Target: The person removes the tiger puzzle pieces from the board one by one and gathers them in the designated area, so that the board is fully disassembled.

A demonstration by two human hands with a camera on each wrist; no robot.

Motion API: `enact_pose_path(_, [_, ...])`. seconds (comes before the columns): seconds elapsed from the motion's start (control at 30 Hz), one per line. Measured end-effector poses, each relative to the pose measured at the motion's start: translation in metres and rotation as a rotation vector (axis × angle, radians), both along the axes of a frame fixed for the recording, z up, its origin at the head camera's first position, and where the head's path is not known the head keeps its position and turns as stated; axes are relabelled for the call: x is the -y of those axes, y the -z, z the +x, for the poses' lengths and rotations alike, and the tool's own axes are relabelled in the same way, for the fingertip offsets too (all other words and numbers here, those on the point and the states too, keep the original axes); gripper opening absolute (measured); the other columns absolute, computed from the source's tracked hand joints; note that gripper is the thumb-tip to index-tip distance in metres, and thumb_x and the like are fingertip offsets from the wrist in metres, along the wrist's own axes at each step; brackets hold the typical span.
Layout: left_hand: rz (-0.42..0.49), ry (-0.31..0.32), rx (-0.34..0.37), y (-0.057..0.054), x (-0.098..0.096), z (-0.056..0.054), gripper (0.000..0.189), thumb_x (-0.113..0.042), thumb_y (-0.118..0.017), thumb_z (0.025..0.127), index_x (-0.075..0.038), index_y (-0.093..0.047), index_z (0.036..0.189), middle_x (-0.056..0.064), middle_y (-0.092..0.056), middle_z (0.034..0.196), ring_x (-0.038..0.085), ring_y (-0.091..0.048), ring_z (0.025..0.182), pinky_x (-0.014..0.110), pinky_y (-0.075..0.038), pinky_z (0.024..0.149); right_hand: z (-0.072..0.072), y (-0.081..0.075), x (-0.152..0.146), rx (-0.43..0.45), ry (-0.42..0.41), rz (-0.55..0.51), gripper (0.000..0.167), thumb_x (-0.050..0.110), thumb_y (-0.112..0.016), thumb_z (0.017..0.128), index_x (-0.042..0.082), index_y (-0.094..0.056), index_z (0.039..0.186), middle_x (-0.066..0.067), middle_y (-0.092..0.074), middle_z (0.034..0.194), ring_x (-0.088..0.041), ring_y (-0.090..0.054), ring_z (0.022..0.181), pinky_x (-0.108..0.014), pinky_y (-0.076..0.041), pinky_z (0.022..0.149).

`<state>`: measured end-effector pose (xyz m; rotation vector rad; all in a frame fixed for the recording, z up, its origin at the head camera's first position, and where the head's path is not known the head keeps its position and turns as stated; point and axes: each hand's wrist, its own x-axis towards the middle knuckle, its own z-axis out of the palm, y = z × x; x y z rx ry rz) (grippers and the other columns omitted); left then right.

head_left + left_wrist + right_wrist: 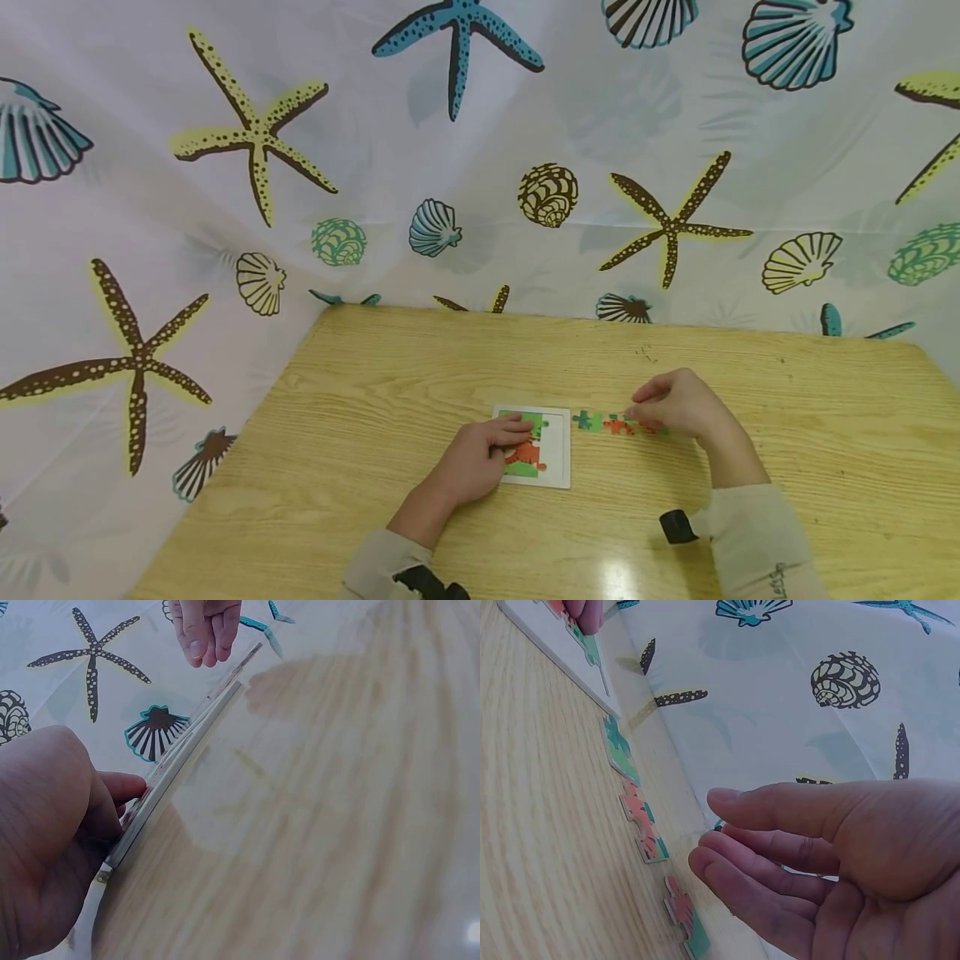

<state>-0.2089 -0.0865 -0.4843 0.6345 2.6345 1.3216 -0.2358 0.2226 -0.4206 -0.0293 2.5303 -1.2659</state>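
A white-framed jigsaw board [557, 482] lies on the table, its left part filled with an orange and green picture [525, 455]. My left hand [474, 460] rests on that board, fingers stretched over the picture and covering part of it. Right of the frame, loose jigsaw pieces run in a row: a green piece [619, 750], an orange-red piece [640, 817] and an orange and green piece [685, 915]. Over the right end of this row hovers my right hand [684, 408]. In the right wrist view its fingers are loosely bent, thumb apart from them, with nothing between.
The wood-grain table [360, 400] reaches back to a white curtain [480, 150] printed with starfish and shells. Dark wrist straps [678, 527] show at the sleeves. Small dark marks [647, 354] spot the tabletop behind the right hand.
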Motion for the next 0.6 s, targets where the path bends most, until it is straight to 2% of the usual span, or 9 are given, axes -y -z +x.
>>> enact_pose_path(0.2, [0.000,0.005,-0.011,-0.0010,0.0003,0.0000,0.046,0.012,-0.040,0.094,-0.005,-0.071,0.123,0.002,-0.065,0.136,0.022,-0.050,0.139,0.045,-0.038,0.118,-0.0013,0.0016,0.0005,-0.017,-0.023,-0.006,0.034,0.017,-0.076,0.088,-0.007,-0.069,0.111,-0.007,-0.071,0.085,-0.017,-0.062,0.074,-0.032,-0.054,0.067])
enact_pose_path(0.6, [0.019,0.003,0.012,-0.0034,0.0001,0.0012,0.045,0.012,-0.040,0.095,-0.003,-0.070,0.124,0.003,-0.064,0.137,0.023,-0.049,0.140,0.045,-0.038,0.117,0.0005,0.0010,0.0068,-0.009,-0.041,-0.054,0.035,0.016,-0.075,0.089,-0.008,-0.067,0.112,-0.007,-0.070,0.081,-0.019,-0.061,0.071,-0.032,-0.052,0.065])
